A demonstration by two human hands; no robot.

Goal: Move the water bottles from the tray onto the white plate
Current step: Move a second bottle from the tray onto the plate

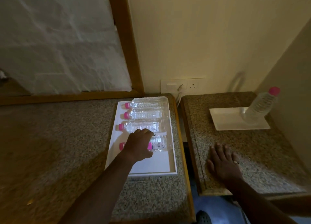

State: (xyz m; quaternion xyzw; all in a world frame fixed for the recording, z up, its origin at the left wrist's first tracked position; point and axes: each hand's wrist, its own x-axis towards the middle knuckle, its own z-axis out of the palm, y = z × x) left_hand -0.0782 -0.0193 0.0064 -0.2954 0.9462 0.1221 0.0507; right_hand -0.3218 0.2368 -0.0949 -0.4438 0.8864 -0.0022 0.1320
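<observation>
Nearest me, the right hand (223, 163) lies flat and spread on the right desk (269, 165), holding nothing. The left hand (139, 146) curls over the nearest bottle (159, 144) lying in the white tray (151, 163); whether it grips yet I cannot tell. Three more bottles (143, 113) lie beyond. Next it seems a lift across to the white plate (227, 119), where one bottle (262, 104) stands already.

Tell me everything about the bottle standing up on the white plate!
The standing bottle is clear, ribbed plastic with a pink cap on top. It looks full of water, though the picture is a bit blurry there. It stands upright, leaning in the wide-angle view, on the far right part of the white plate, close to the wall. Only the plate touches it; neither hand is near it.
</observation>
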